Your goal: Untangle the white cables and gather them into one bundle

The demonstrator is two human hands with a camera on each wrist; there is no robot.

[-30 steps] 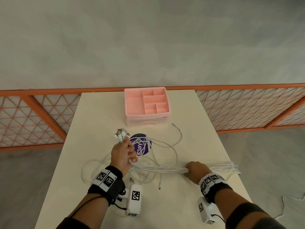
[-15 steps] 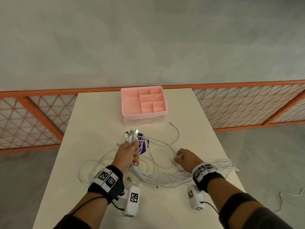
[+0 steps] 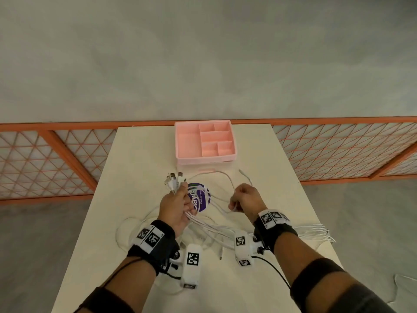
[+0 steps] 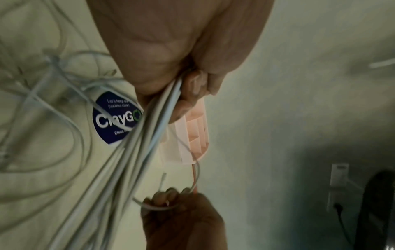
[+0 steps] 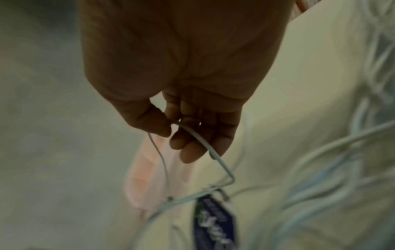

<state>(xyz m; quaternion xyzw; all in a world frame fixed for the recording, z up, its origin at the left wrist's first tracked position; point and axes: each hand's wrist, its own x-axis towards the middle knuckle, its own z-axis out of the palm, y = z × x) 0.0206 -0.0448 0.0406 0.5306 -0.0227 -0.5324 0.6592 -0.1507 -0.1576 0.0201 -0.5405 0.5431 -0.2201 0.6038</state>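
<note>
Head view: thin white cables (image 3: 216, 229) lie in loose loops across the cream rectangular tabletop (image 3: 140, 159), some strands trailing over its right edge. Left hand (image 3: 174, 206) is curled tight around a bunch of them, plug ends (image 3: 173, 178) sticking up past the knuckles. Right hand (image 3: 247, 201) is raised beside it, apart from it, thumb and fingers pinching a single cable loop that arcs toward the far side.

Left wrist view adds what the head view hides: the gripped strands run side by side out of the fist (image 4: 186, 55), and the right hand's fingertips (image 4: 169, 194) close on the thin loop below. Right wrist view is blurred; the loop seems to pass between thumb and forefinger (image 5: 186, 140).

Round dark-blue sticker (image 4: 116, 118) on the table under the cables reads "ClayGO", with "Let's keep our pantries clean." above. Pink plastic compartment tray (image 3: 205, 141) sits at the far end. Black wrist straps carry white square-code tags (image 3: 150, 237).
</note>
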